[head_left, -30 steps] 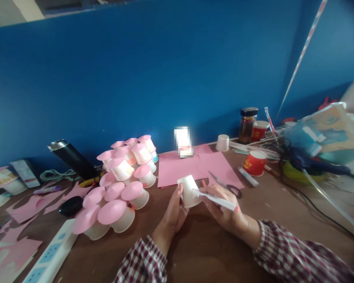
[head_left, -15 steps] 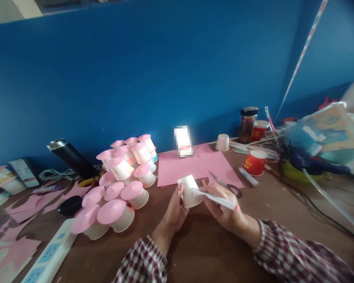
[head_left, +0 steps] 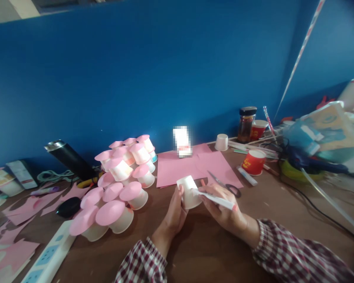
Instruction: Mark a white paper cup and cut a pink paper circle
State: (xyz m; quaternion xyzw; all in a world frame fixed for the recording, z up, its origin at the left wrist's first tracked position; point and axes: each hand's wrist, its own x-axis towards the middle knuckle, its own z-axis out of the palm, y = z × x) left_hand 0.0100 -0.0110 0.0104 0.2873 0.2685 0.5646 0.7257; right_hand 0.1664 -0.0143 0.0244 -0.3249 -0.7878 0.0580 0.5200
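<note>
Pink paper sheets lie on the brown table by the blue wall; just in front of them a white paper cup is held tipped over, base up and away. Left hand cradles the cup from its left side, fingers curled on the wall. Right hand, equally near, grips a white glue tube, long axis slanting from cup towards wrist, tip touching the cup. Scissors lie just behind.

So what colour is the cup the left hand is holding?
White: the cup in the left hand is plain white, seen clearly in the head view.
</note>
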